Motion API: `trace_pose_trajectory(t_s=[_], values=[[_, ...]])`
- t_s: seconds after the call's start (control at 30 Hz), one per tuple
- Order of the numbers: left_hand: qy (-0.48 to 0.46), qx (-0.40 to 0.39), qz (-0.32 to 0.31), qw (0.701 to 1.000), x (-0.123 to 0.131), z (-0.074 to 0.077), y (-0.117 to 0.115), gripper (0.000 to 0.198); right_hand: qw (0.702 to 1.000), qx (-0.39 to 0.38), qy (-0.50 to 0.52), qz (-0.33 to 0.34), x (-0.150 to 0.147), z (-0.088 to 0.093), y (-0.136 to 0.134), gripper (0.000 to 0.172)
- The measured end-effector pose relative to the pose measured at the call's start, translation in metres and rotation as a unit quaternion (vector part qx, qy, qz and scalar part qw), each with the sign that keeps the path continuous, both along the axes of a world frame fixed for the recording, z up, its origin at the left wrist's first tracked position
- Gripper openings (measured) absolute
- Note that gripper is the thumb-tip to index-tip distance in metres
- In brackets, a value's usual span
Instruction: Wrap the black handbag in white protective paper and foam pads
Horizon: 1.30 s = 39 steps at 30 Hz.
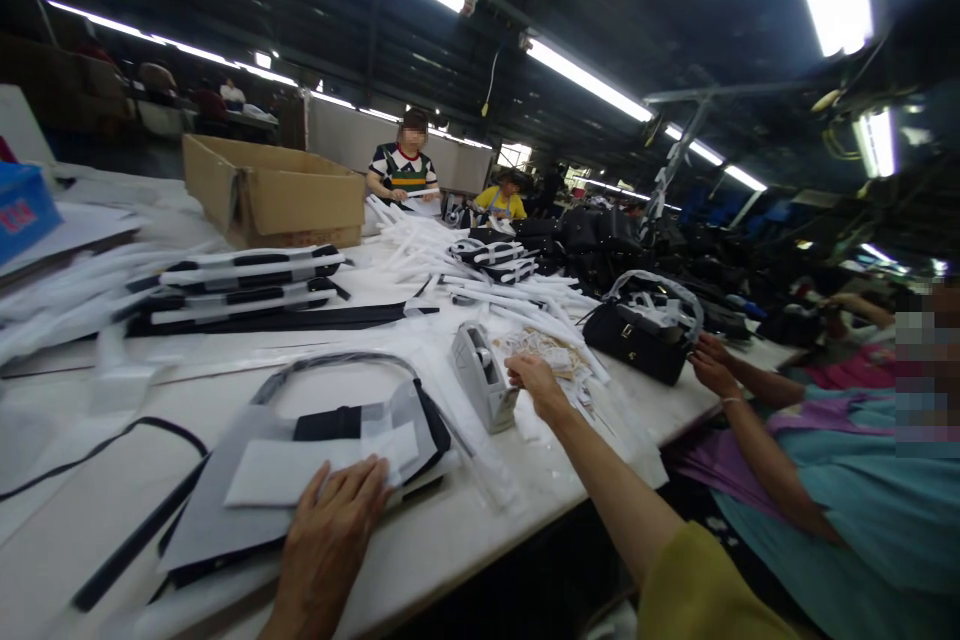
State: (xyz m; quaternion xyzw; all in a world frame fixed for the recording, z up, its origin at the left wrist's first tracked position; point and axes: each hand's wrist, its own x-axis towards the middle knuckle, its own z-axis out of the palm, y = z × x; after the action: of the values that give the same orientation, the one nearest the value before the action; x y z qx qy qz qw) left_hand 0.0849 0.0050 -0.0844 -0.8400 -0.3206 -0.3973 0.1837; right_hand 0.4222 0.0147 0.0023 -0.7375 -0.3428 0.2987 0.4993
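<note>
My left hand [334,530] lies with its fingers flat on a white foam sheet [262,473] that covers the front of a black handbag [431,430]. Grey-white wrapping paper [199,525] lies under the sheet, and a strip of clear tape [379,428] crosses the dark flap. The bag's wrapped handle [330,365] arches away from me. At the front of a light grey tape dispenser [476,380], my right hand [536,385] pinches its fingers together on the tape's end, which barely shows.
A co-worker's hands [712,365] hold another black handbag [637,335] on my right. White wrapped strips [405,245] and a pile of tags with strings [551,355] lie beyond. A cardboard box [300,195] stands at the back left; a black strap [139,530] lies nearer.
</note>
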Motion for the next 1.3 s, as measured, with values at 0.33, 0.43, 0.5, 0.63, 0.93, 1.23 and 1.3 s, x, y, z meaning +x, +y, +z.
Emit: trace_pose_trajectory(t_s=[0.33, 0.43, 0.5, 0.63, 0.93, 1.23, 1.3], values=[[0.022, -0.012, -0.003, 1.000, -0.002, -0.001, 0.000, 0.024, 0.995, -0.013, 0.086, -0.047, -0.013, -0.035, -0.053, 0.023], [0.010, -0.030, 0.007, 0.999, -0.001, 0.000, -0.002, 0.026, 0.995, -0.039, 0.081, -0.051, -0.007, -0.050, -0.061, 0.021], [0.003, -0.041, 0.011, 0.999, 0.001, 0.001, -0.004, 0.026, 0.995, -0.060, 0.062, -0.043, 0.001, -0.052, -0.070, 0.020], [-0.019, -0.077, 0.021, 0.997, 0.004, 0.002, -0.009, 0.024, 0.998, -0.057, 0.012, 0.027, 0.004, -0.021, -0.072, 0.021], [-0.036, -0.132, 0.023, 0.990, 0.005, 0.004, -0.014, 0.020, 0.812, -0.090, -0.226, 0.530, -0.127, 0.071, 0.022, 0.013], [-0.055, -0.161, 0.025, 0.985, 0.007, -0.006, -0.014, 0.020, 0.504, -0.151, -0.575, 0.626, -0.210, 0.034, 0.102, 0.010], [-0.058, -0.176, 0.022, 0.982, 0.008, -0.007, -0.014, 0.020, 0.462, -0.146, -0.596, 0.641, -0.217, 0.027, 0.109, 0.013]])
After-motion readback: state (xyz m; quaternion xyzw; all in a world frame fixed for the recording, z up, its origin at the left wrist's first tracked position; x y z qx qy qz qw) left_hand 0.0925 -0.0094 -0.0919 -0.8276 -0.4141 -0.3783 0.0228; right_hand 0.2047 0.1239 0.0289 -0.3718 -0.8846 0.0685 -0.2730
